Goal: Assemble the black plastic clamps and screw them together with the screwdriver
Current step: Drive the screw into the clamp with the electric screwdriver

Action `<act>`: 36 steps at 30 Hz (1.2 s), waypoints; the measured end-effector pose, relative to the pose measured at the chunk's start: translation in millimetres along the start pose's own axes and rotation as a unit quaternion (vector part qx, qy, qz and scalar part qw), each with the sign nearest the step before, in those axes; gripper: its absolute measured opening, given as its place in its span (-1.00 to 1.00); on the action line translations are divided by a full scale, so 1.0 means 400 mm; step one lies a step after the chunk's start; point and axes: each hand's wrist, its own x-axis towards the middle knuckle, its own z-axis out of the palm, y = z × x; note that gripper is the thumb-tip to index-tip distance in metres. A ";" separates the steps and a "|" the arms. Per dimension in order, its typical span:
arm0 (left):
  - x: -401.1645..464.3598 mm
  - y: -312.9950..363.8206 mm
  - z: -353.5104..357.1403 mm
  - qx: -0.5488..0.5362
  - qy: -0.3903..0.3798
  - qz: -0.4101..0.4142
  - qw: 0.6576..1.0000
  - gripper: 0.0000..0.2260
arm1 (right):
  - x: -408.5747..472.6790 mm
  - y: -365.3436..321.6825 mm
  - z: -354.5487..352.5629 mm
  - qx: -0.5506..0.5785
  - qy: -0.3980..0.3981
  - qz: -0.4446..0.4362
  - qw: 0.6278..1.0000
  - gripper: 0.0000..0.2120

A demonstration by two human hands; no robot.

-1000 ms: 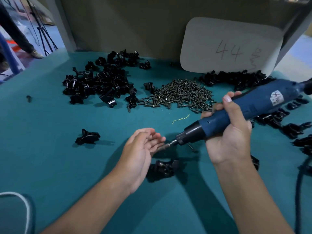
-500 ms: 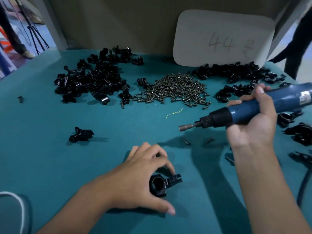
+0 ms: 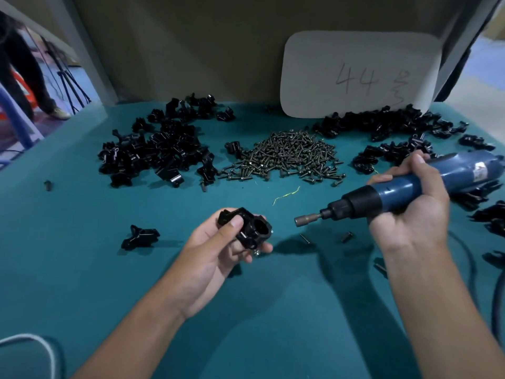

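Holding an assembled black clamp (image 3: 247,228) above the teal tabletop (image 3: 82,255), the left hand (image 3: 216,253) has its thumb pressed on the top of the piece and its fingers curled under it, with the round hole of the clamp turned toward the right. The right hand (image 3: 410,214) is wrapped around the blue electric screwdriver (image 3: 404,191), which lies almost level, its metal bit pointing left toward the clamp. The tip of the bit is near the clamp but not touching it; a small gap stays between them, and the two hands are apart.

On the tabletop behind the hands there is a heap of screws (image 3: 287,157) in the middle, a pile of black clamp parts (image 3: 161,151) on the left of it, and another pile of black parts (image 3: 388,132) on the right. One single clamp part (image 3: 140,237) lies alone to the left of the left hand. Two loose screws (image 3: 346,237) lie on the cloth under the screwdriver. A white card (image 3: 358,75) with "44" written on it leans against the back wall.
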 end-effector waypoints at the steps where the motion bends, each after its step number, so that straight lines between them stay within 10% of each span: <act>1: 0.001 0.002 -0.002 -0.008 -0.008 0.004 1.000 -0.70 | -0.001 0.002 -0.001 0.000 -0.002 0.005 1.000 -0.77; 26: 0.025 -0.009 -0.013 -0.141 0.047 -0.061 0.987 -0.75 | 0.000 0.024 -0.007 0.035 -0.004 0.067 0.997 -0.80; 36: 0.026 -0.027 -0.003 -0.005 0.080 -0.035 0.996 -0.89 | -0.018 0.045 0.003 0.019 -0.020 0.069 0.997 -0.88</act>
